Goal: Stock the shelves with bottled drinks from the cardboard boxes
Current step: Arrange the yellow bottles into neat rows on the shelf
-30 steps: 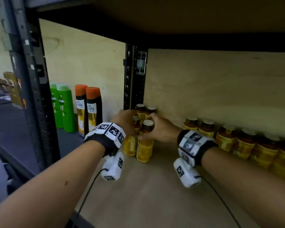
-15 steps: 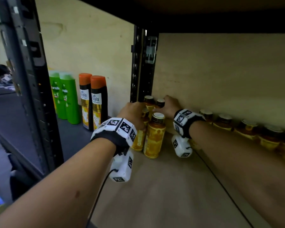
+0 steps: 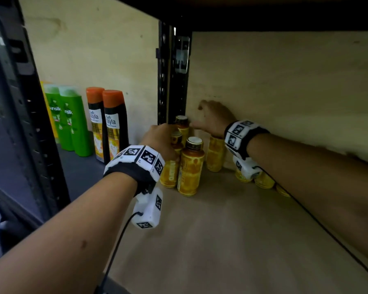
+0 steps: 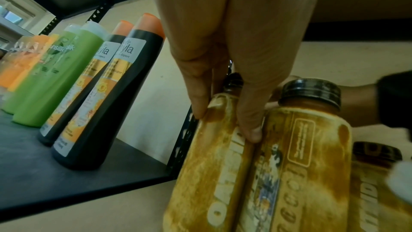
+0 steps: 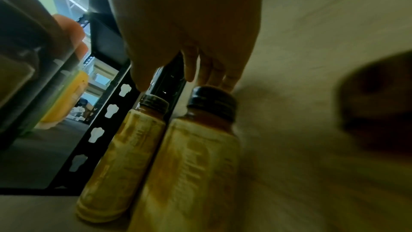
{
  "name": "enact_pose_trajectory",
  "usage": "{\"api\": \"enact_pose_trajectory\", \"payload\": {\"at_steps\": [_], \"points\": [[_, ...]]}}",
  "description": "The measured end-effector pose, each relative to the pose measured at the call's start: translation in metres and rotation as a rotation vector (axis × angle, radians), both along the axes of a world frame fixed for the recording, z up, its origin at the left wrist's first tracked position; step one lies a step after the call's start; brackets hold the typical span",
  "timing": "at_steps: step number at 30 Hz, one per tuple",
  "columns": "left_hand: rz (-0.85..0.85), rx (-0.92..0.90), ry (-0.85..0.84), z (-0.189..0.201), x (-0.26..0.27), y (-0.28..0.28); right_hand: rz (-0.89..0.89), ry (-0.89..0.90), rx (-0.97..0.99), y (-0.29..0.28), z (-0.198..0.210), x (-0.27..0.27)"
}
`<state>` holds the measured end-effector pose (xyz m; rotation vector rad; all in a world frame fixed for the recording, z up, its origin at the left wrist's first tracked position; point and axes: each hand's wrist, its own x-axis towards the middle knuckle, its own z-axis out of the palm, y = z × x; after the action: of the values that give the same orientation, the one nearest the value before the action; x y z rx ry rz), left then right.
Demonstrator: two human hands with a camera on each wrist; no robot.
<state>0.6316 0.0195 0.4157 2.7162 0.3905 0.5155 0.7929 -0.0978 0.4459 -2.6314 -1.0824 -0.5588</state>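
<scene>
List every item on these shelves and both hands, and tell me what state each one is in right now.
Front yellow drink bottle: upright, capped, untouched.
Yellow bottle beside it: upright, left hand grips it.
Back corner bottle: upright, capped.
Right hand: fingers extended above the back bottles, holding nothing.
Row of yellow bottles along the wall: mostly hidden by the right arm.
Green shampoo bottles: upright, closed.
Black shampoo bottles: upright, closed.

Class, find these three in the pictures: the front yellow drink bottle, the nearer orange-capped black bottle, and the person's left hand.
Front yellow drink bottle (image 3: 190, 172): head view, label.
Nearer orange-capped black bottle (image 3: 114, 124): head view, white label.
Left hand (image 3: 158, 139): head view, back of the hand.
</scene>
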Motion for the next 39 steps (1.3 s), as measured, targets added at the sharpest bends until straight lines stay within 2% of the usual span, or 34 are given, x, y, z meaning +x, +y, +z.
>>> {"api": "enact_pose_trajectory", "payload": {"at_steps": [4,7,10,16,20,23,25,29,35,38,39], "points": [[0.012,0.025,-0.003,-0.002,0.004,0.002,0.097,0.107,-0.095,0.049,-0.008,0.008],[0.011,0.033,-0.019,-0.004,0.006,0.002,0.083,0.073,-0.162,0.064,-0.017,0.017],[0.012,0.017,-0.028,-0.004,0.005,0.002,0.057,0.054,-0.204,0.061,-0.01,0.022],[0.01,0.008,-0.018,-0.003,0.001,0.001,0.063,0.016,-0.3,0.046,-0.006,0.016],[0.017,-0.009,-0.012,-0.003,0.0,0.0,-0.042,-0.089,-0.273,0.01,0.02,0.003],[0.019,-0.013,-0.005,-0.003,-0.001,-0.001,-0.18,-0.072,-0.45,-0.024,0.026,-0.001],[0.023,-0.012,-0.001,-0.001,-0.001,-0.003,-0.177,0.015,-0.533,-0.034,0.014,-0.001],[0.037,-0.004,0.005,0.001,-0.001,-0.006,-0.142,0.05,-0.417,-0.038,-0.007,-0.001],[0.047,-0.012,0.033,0.003,-0.004,-0.009,-0.218,0.057,-0.329,-0.038,-0.009,-0.022],[0.046,-0.012,0.057,0.004,-0.005,-0.009,-0.154,-0.025,-0.146,-0.043,-0.003,-0.048],[0.043,-0.01,0.062,0.004,-0.005,-0.009,-0.076,0.04,-0.052,-0.046,0.0,-0.058]]}}
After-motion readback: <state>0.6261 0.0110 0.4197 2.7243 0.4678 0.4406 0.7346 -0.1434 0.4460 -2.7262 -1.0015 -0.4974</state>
